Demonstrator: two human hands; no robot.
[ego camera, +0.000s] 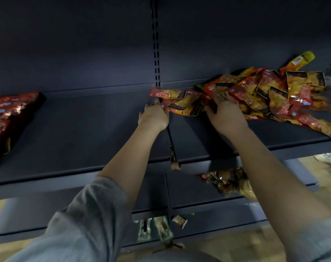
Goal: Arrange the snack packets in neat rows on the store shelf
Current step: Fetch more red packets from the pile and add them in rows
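A loose heap of snack packets lies tumbled against the back wall at the right end of the shelf, spilling toward its front edge on the far right. Both arms reach in from below. The left hand is at the heap's left fringe, its fingers curled onto the edge of a small bunch of packets that juts out from the pile near the slotted upright; it looks to be drawing that bunch clear, probably to start a row on the bare middle stretch. The right hand lies on the pile just beside it, fingers spread and reaching into the packets; whether it grips one or only steadies the heap I cannot tell, since the fingertips are buried and blurred. Holding the pile back this way would make sense, as pulling from one side could drag the rest along.

At the left end of the shelf a neat block of red packets already stands in order, well apart from the heap, so the sorting seems to be only partly done. On the lower shelf a few more packets lie loose under the right arm, and some small packs sit lower still.
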